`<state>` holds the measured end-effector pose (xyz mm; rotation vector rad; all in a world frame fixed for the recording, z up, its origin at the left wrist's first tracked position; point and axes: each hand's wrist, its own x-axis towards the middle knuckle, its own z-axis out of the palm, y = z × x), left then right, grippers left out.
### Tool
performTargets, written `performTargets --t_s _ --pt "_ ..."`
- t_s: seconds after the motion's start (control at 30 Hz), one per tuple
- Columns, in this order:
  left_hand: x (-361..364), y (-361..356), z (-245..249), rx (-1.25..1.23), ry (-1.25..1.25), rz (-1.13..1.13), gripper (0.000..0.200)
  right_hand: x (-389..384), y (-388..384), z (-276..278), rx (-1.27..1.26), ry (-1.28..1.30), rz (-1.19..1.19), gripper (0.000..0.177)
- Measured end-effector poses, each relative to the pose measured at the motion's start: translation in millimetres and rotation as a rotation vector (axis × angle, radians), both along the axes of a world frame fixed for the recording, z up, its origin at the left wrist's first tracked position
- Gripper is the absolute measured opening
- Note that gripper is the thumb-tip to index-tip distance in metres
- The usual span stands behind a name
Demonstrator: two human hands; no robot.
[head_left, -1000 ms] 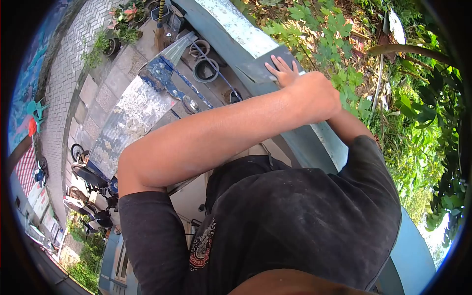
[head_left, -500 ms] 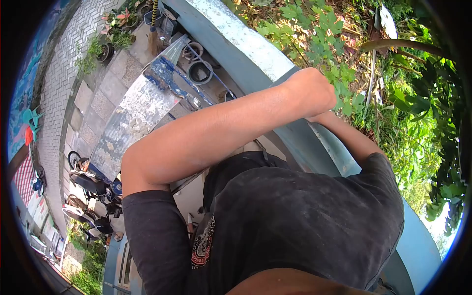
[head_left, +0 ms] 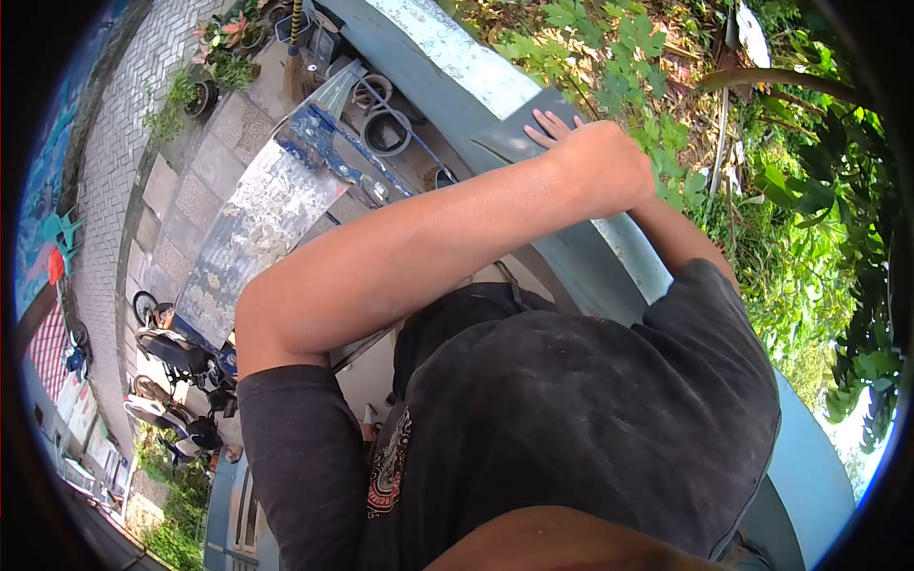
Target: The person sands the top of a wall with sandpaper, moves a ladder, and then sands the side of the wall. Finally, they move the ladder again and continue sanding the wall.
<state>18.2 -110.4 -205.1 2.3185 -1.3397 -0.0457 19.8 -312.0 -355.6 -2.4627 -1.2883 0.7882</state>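
My left forearm crosses the view, and my left hand (head_left: 607,169) is bent over above my right wrist, its fingers hidden from the camera. Beyond it, the fingers of my right hand (head_left: 550,127) show, stretched out and slightly spread. They lie flat on a dark grey sheet (head_left: 519,130), which rests over the upper part of a pale blue wall (head_left: 457,59). Most of my right palm is covered by the left hand. I cannot tell whether the two hands touch.
Leafy plants (head_left: 609,48) grow close beyond the wall. On its near side are a paint-spattered board (head_left: 252,224), a round dark bucket (head_left: 386,133) and a broom (head_left: 294,76). Potted plants (head_left: 200,98) and parked motorbikes (head_left: 176,352) stand farther left.
My right hand and the dark sheet have moved up and left along the wall, so the fingers now show. The left hand has shifted only slightly.
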Motion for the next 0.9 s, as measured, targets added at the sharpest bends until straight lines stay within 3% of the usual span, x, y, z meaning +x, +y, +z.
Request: performTargets --t_s 0.03,0.13,0.2,0.33,0.43,0.57,0.63,0.7,0.73,0.8,0.9 --pt "1 -4 -5 -0.026 0.02 -0.024 0.007 -17 -17 8 -0.003 -0.004 0.001 0.077" --pt "-1 -4 -1 -0.033 0.066 -0.063 0.008 -69 -84 -8 0.011 0.314 -0.292 0.07" --pt "3 0 4 -0.001 0.074 -0.081 0.008 -67 -84 -19 0.026 0.413 -0.388 0.069" --pt "3 7 9 0.005 0.068 -0.054 0.006 0 7 -96 -0.181 -0.215 -0.022 0.074" --pt "-2 -2 -1 -0.027 0.057 -0.045 0.006 74 113 -143 -0.411 -0.08 -0.073 0.07" --pt "-5 -4 -14 -0.099 0.043 -0.009 0.008 86 123 -158 -0.384 -0.061 -0.088 0.069" --pt "-2 -3 -6 -0.075 0.058 -0.009 0.01 53 86 -130 -0.388 -0.092 -0.066 0.069" --pt "-2 -5 -4 -0.046 0.061 -0.014 0.012 -6 19 -103 -0.187 -0.257 -0.055 0.069" --pt "-4 -14 -12 -0.032 0.082 0.03 0.013 -28 8 -26 0.001 0.007 -0.16 0.068" --pt "-5 -15 -7 -0.027 0.109 0.081 0.014 -29 3 -24 0.028 0.058 -0.175 0.068" --pt "4 -2 13 0.106 0.184 -0.092 0.015 -30 1 -18 0.144 0.208 -0.221 0.068"
